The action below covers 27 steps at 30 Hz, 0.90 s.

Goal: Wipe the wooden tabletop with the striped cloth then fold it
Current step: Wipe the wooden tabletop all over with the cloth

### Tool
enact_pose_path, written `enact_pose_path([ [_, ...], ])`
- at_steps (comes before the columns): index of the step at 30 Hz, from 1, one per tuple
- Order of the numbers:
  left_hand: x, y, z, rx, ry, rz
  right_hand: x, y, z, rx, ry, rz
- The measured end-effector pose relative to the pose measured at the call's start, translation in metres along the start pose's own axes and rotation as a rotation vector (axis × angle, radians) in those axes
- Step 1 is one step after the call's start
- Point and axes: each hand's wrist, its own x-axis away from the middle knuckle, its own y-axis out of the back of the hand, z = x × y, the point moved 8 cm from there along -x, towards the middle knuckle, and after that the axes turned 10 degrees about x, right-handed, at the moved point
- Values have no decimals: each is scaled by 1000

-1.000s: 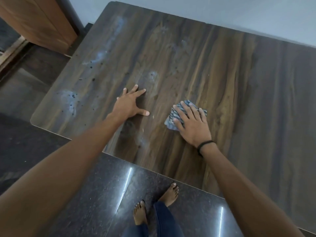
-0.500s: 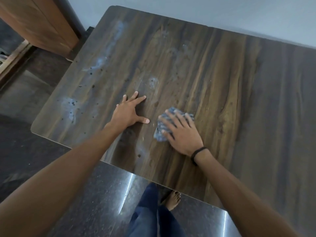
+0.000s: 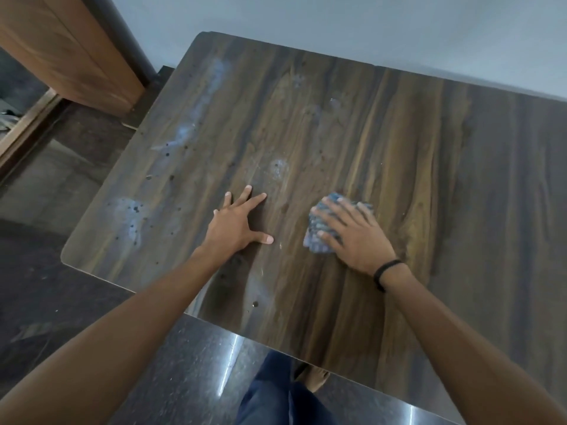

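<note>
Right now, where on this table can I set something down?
Bare: the tabletop right of the right hand, and the far strip between both hands and the wall. The left corner is free but smudged. Crowded: the front middle, with the left hand flat and the cloth under the right.

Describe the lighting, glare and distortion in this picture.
Head view: dim, soft light; bright glare streaks on the polished floor; pale sheen on the wooden tabletop near its front edge; wide-angle curving of its edges; right hand and striped cloth look sharp.
</note>
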Motion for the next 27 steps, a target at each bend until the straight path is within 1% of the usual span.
enact_pose_path([
  [2,-2,0,0,-4,6,11,-21,1,-33,-67,-280,36],
  [3,-2,0,-1,-12,9,15,-29,-2,-33,-90,-361,57],
  [4,-4,0,-4,-25,13,19,-33,-2,-23,-84,-353,69],
  [6,-10,1,-15,-50,14,33,-29,0,2,-59,-148,57],
  [7,-15,2,-21,-55,4,44,-22,0,4,-46,-53,43],
  [8,-21,2,-28,-60,-7,58,-21,-1,-6,-36,-37,35],
  [9,-29,3,-34,-66,-14,77,-25,-2,-24,-40,-102,32],
  [11,-48,4,-46,-78,-24,127,-38,-1,-56,-93,-377,47],
  [12,-58,5,-52,-86,-35,151,-43,-1,-55,-104,-459,41],
  [13,-66,6,-59,-99,-46,171,-47,0,-44,-88,-438,45],
  [15,-83,8,-70,-126,-53,206,-41,-2,-15,-57,-206,61],
  [16,-90,9,-74,-134,-51,224,-32,-2,-12,-42,-101,69],
  [17,-96,10,-77,-140,-48,243,-25,-1,-22,-35,-68,73],
  [18,-100,10,-79,-145,-43,259,-26,0,-39,-35,-110,71],
  [20,-104,9,-80,-161,-26,289,-38,0,-76,-87,-353,84],
  [21,-106,8,-80,-168,-21,298,-44,0,-82,-117,-458,91],
  [22,-108,7,-81,-170,-20,300,-51,0,-76,-118,-485,92],
  [23,-108,5,-82,-169,-22,296,-54,2,-62,-94,-425,97],
  [25,-109,4,-83,-169,-22,280,-44,3,-36,-60,-187,88],
  [26,-109,4,-83,-170,-23,274,-33,3,-33,-46,-99,88],
  [27,-109,3,-83,-169,-27,272,-24,3,-43,-32,-79,96],
])
